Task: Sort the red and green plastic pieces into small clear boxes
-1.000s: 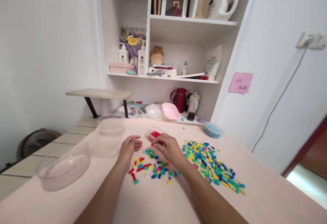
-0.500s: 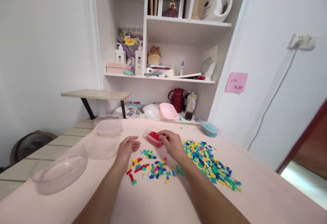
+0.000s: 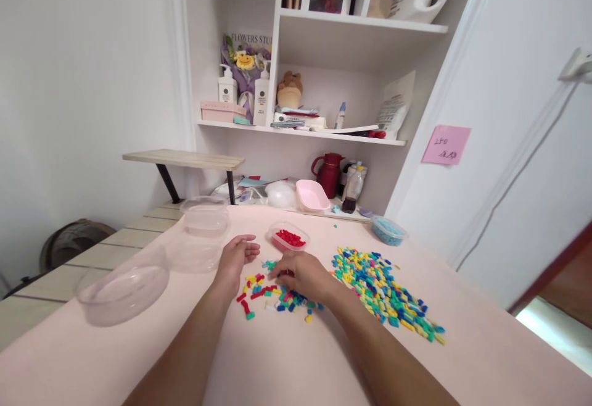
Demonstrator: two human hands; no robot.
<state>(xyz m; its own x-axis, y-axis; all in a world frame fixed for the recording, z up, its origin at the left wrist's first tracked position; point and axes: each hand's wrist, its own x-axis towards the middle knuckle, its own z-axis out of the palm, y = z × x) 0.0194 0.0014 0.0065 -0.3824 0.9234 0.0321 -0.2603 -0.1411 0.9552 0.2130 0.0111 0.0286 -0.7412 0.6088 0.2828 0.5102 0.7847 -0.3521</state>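
Fingers (image 3: 243, 242) loosely curled, the left hand (image 3: 232, 262) keeps an open, empty grip over the pink desk (image 3: 272, 363). Scattered bricks (image 3: 257, 295) lie at its four o'clock, a tub (image 3: 289, 245) of red pieces at two; over the bricks, the right hand (image 3: 303, 273) bends its slightly parted grip, contents unclear, a multicoloured pile (image 3: 377, 282) at its four.

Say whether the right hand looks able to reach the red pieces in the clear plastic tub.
Probably yes: the right hand is just on the near side of the open, clear plastic tub, and no lid covers the small red pieces.
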